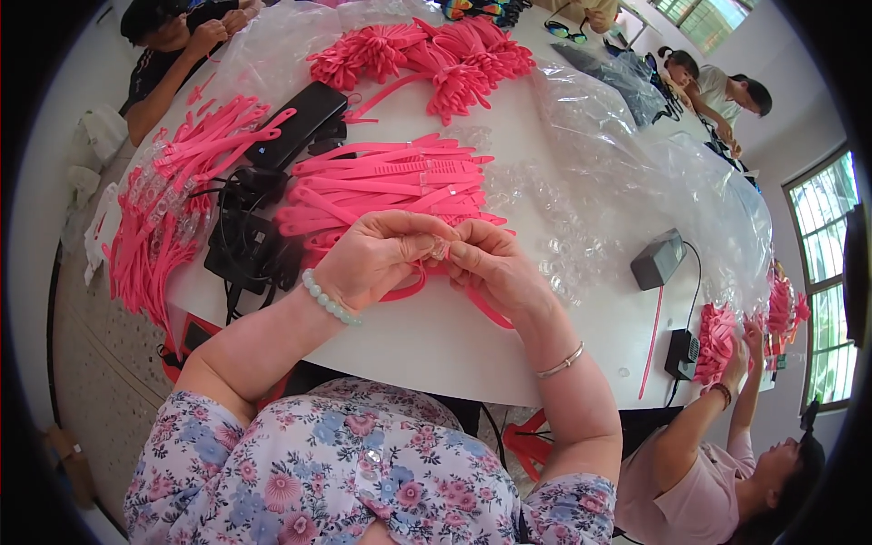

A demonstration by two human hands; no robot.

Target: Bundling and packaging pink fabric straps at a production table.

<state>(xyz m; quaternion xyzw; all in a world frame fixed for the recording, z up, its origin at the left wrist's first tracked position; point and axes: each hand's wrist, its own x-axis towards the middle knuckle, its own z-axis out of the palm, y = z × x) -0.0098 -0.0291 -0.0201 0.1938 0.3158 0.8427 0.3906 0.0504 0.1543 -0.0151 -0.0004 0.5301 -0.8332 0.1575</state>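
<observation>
Both my hands meet over the near half of the white table (445, 363). My left hand (381, 254) pinches a small clear plastic buckle (438, 249) and the end of a pink rubber strap (489, 309). From the other side, my right hand (498, 268) grips the same strap close to the buckle, with fingertips pressed together. The strap's loop hangs below my fingers. Exactly how strap and buckle are joined is hidden by the fingertips. Just beyond my hands lies a stack of pink straps (391, 182), some with clear buckles on them.
Loose clear buckles (563, 263) spread to the right, beside clear plastic bags (636, 163). A heap of buckled straps (173, 200) hangs over the left edge, next to black devices and cables (245, 236). Bundled straps (427, 54) lie farther back. Other people work around the table.
</observation>
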